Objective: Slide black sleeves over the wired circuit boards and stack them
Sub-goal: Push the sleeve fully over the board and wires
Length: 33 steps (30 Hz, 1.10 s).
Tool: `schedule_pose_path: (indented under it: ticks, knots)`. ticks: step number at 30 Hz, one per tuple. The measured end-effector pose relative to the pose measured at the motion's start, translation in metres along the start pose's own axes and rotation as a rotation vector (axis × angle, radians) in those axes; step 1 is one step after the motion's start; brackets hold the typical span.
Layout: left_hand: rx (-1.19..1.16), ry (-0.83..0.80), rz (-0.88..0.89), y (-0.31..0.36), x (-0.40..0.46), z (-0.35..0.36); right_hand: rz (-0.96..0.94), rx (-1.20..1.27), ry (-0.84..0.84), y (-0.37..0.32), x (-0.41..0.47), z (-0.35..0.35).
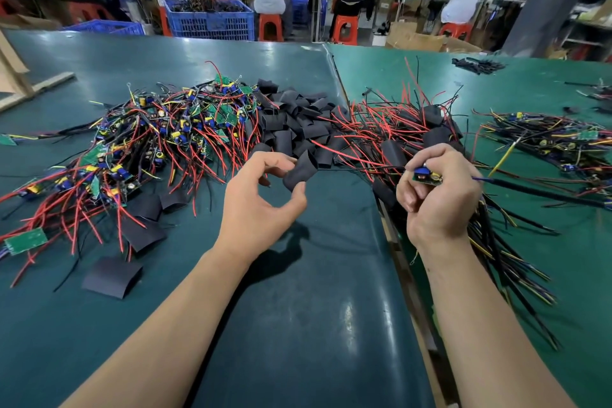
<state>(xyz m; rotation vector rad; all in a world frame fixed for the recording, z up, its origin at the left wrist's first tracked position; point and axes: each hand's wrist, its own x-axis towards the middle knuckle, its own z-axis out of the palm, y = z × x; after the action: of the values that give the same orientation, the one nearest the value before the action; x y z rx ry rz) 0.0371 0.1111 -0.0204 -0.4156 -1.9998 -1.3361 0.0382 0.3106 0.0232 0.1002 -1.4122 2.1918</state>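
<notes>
Green table (298, 308), heap of wired boards (159, 136), loose black sleeves (298, 122), sleeved stack (430, 136)

**Item Count at the Workbench**

Hands: two, one left hand (261, 195) and one right hand (440, 195). Held items: one black sleeve (300, 170), one circuit board (427, 176). Flat loose sleeves at left: four. Piles too tangled to count: bare boards (159, 136), empty sleeves (298, 122), sleeved boards (430, 139). Seated workers: five.

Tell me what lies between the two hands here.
In the head view, thin wires span from the black sleeve pinched by the left hand to the circuit board in the right hand.
</notes>
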Motion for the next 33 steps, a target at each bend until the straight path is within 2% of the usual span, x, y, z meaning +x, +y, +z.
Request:
schedule_pose_path:
  ticks: [10,21,33]
  knots:
    - [0.003,0.041,0.047,0.0033,0.0002,-0.0020,0.009,-0.045,0.009,-0.0002,-0.0012,-0.0003]
    - [0.026,-0.024,0.037,-0.0013,0.0003,-0.0020,-0.043,0.038,-0.046,-0.0055,-0.0053,0.0012]
    - [0.020,0.007,0.080,-0.0012,0.0006,-0.0035,-0.020,0.041,-0.056,-0.0056,-0.0055,0.0007]
